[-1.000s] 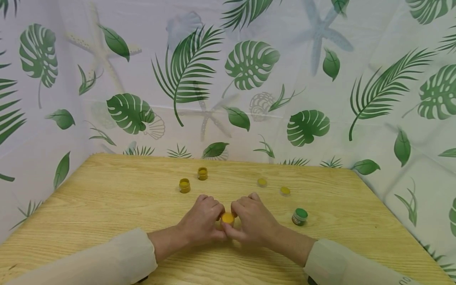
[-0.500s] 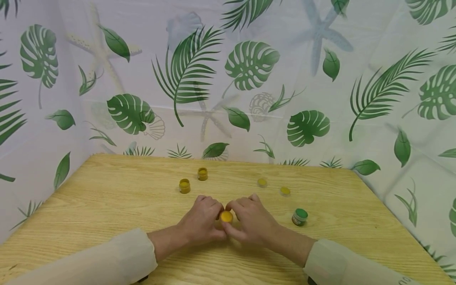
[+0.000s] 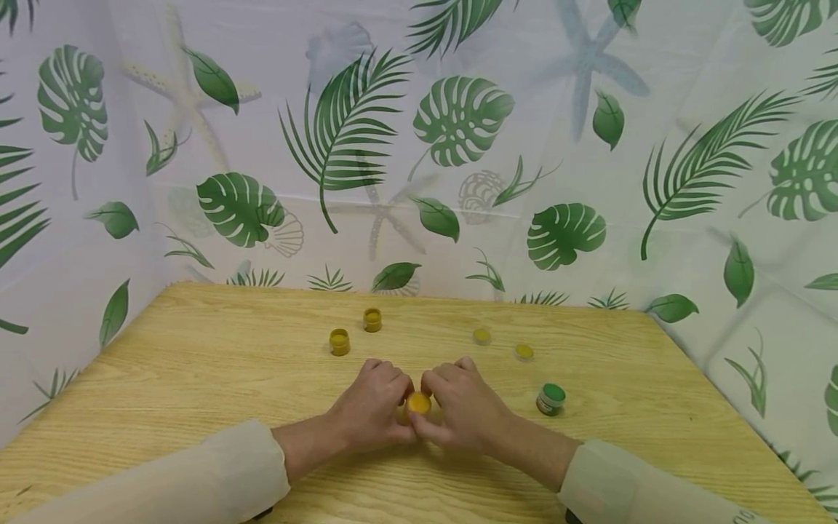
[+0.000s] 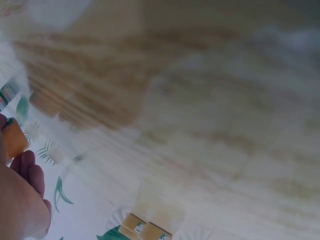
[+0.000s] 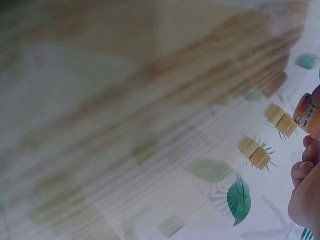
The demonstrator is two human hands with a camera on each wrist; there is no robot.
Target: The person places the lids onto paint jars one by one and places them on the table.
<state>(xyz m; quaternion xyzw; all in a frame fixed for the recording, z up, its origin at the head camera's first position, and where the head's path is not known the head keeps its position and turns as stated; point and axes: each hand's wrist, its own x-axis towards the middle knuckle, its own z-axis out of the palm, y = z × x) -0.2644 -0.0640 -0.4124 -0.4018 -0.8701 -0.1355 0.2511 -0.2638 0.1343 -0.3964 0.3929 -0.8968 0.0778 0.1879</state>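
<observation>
Both hands meet at the lower middle of the frame: the left hand and the right hand hold the orange jar between curled fingers, with the right thumb laid against its near side. The jar stands roughly upright, its round top facing up; whether it rests on the desk or is lifted a little is hard to tell.

The step looks like working at this jar's top, as the two yellow pots at upper left of the hands stand uncovered, and two yellow lids lie to the upper right. To do it well, I would let the left hand steady the body low down while the right turns only the rim, keeping the jar level so nothing inside spills. The green jar, at right, is safely out of the way.

Compared with half a second ago, the orange jar sits slightly lower and further right, and the right forefinger has drawn back from its far edge; the other things have stayed put
</observation>
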